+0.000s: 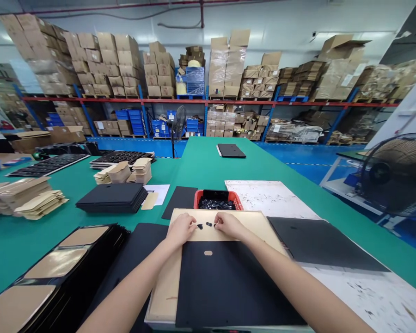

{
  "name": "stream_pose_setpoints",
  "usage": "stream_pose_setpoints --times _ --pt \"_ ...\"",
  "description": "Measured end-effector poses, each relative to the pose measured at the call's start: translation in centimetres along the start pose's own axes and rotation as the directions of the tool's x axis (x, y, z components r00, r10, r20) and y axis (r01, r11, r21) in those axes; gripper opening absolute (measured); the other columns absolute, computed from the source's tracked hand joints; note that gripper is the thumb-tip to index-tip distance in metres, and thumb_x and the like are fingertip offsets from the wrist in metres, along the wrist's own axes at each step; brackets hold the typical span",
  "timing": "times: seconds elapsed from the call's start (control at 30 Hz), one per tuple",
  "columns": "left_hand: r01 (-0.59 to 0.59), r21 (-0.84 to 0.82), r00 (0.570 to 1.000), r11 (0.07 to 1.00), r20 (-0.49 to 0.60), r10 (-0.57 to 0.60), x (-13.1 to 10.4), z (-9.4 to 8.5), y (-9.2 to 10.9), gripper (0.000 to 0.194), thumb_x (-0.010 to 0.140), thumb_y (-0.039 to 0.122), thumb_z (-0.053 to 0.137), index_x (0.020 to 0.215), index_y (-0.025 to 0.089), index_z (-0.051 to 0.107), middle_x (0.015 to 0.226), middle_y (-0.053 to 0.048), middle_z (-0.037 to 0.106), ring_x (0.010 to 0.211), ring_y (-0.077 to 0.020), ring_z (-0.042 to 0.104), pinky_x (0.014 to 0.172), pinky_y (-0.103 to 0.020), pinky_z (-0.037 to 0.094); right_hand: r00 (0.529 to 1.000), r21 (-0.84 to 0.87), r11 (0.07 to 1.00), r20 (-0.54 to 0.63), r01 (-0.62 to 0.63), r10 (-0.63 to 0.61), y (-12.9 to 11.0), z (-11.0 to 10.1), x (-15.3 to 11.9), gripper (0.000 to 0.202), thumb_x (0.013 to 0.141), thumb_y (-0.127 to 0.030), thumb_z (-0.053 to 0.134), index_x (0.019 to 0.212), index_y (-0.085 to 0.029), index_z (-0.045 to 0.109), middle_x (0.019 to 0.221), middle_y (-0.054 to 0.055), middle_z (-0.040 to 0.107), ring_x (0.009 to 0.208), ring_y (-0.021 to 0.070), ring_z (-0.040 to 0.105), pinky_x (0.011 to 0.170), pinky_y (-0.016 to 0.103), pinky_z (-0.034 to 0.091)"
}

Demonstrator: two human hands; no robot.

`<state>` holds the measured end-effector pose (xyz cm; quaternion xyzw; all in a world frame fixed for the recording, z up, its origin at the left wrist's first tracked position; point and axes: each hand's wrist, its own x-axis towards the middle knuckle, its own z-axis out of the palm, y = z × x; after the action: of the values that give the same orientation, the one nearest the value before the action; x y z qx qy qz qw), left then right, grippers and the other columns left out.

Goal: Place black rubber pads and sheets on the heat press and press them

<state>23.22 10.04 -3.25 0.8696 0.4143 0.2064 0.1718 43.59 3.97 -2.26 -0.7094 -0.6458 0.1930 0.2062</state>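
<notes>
My left hand [182, 228] is over the tan board [164, 296], thumb and forefinger closed at a small black piece [200, 226]. My right hand [228, 225] pinches another small black piece [215, 225], mostly hidden by the fingertips. Between the hands a small black oval part [209, 224] lies on the board. Just below them is a flat black sheet [229, 286] with an oval hole [208, 253] near its upper edge. Behind my hands stands a red basket [238, 201] with many small black parts inside.
Black sheets with tan panels [55, 263] are stacked at the left. Beyond them sit a black stack [111, 196] and tan card pieces [41, 205]. At the right a black sheet [326, 243] lies on a white board [395, 291]. A large fan [398, 173] stands farther right.
</notes>
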Motion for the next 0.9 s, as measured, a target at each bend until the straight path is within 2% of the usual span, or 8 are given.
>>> stream_pose_setpoints --times 0.1,0.2,0.3,0.4,0.57,0.77,0.9 --pt "0.004 -0.013 0.999 1.000 0.033 -0.004 0.9 0.9 0.6 0.007 0.076 0.019 0.060 0.081 0.018 0.065 0.089 -0.005 0.062 0.094 -0.0212 0.056 0.079 -0.029 0.042 0.997 -0.146 0.989 -0.062 0.029 -0.039 -0.7 0.2 -0.7 0.015 0.075 -0.008 0.055 0.082 -0.015 0.066 0.091 0.008 0.061 0.085 0.0189 0.056 0.072 0.026 0.038" --pt "0.025 -0.029 0.999 0.999 0.048 -0.024 1.5 1.3 0.7 0.003 0.074 0.016 0.060 0.074 0.017 0.063 0.084 -0.005 0.062 0.088 -0.0205 0.057 0.074 -0.028 0.042 0.989 -0.234 0.966 -0.079 0.105 -0.126 -1.8 0.6 -1.1 0.019 0.081 -0.012 0.052 0.092 -0.017 0.068 0.102 0.009 0.057 0.095 0.0203 0.053 0.081 0.028 0.036" --pt "0.024 -0.047 0.997 0.999 0.068 -0.021 1.7 1.3 0.7 0.006 0.072 0.012 0.058 0.071 0.017 0.061 0.077 -0.003 0.062 0.080 -0.0184 0.057 0.067 -0.026 0.040 0.975 -0.263 0.944 -0.047 0.198 -0.218 -2.5 1.2 -0.8 0.026 0.086 -0.016 0.050 0.104 -0.021 0.067 0.105 0.007 0.056 0.099 0.0186 0.051 0.082 0.027 0.036" --pt "0.005 -0.072 0.995 0.997 0.101 0.003 1.6 1.0 0.6 0.010 0.071 0.009 0.055 0.070 0.018 0.060 0.073 0.000 0.062 0.073 -0.0154 0.057 0.063 -0.024 0.038 0.967 -0.269 0.934 -0.029 0.235 -0.252 -2.8 2.2 -0.1 0.030 0.085 -0.014 0.049 0.108 -0.022 0.067 0.105 0.007 0.056 0.100 0.0178 0.050 0.080 0.026 0.036" --pt "0.018 -0.079 0.989 0.997 0.149 -0.007 1.5 0.4 0.2 0.012 0.070 0.008 0.054 0.073 0.018 0.061 0.070 0.002 0.063 0.068 -0.0138 0.057 0.060 -0.023 0.037 0.972 -0.267 0.939 -0.022 0.218 -0.232 -2.9 3.2 1.4 0.025 0.083 -0.016 0.052 0.100 -0.021 0.069 0.099 0.006 0.059 0.097 0.0178 0.052 0.076 0.025 0.036" --pt "0.033 -0.013 0.986 0.999 0.161 -0.030 1.4 -0.2 -0.5 0.013 0.074 0.010 0.053 0.074 0.018 0.063 0.073 0.000 0.064 0.072 -0.0151 0.059 0.062 -0.023 0.039 0.978 -0.297 0.936 -0.033 0.189 -0.208 -3.5 2.8 2.3 0.010 0.080 -0.016 0.057 0.084 -0.017 0.066 0.090 0.004 0.062 0.083 0.0154 0.056 0.067 0.024 0.035" --pt "0.002 0.074 0.993 0.997 0.117 -0.011 1.2 0.2 -0.5 0.017 0.077 0.010 0.050 0.076 0.017 0.064 0.082 -0.005 0.064 0.084 -0.0184 0.058 0.071 -0.026 0.041 0.963 -0.373 0.899 -0.041 0.231 -0.265 -3.7 2.9 1.7 0.016 0.086 -0.013 0.049 0.089 -0.016 0.065 0.090 0.007 0.063 0.089 0.0181 0.055 0.075 0.027 0.034"
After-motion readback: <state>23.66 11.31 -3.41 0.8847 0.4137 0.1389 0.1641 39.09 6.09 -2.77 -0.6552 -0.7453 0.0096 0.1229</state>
